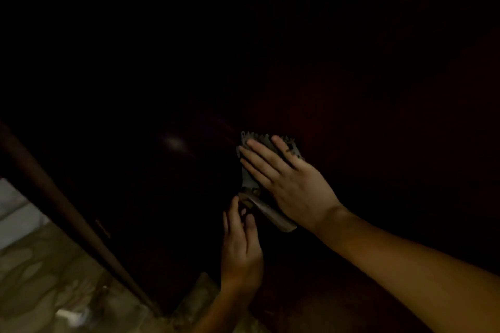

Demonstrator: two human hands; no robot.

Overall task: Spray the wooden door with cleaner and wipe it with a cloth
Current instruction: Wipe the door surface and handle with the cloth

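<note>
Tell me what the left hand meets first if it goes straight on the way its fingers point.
Most likely the door handle: the left hand points up the door with its fingertips at the handle's base. Contact is unclear in the dim light. The cloth lies beyond.

Head view, close, facing door (378, 89)

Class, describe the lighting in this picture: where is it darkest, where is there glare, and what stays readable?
Head view: the door is nearly black throughout. Head view: one faint glare spot sits left of the cloth. Head view: the right hand, left hand and floor are dimly lit and slightly soft.
</note>
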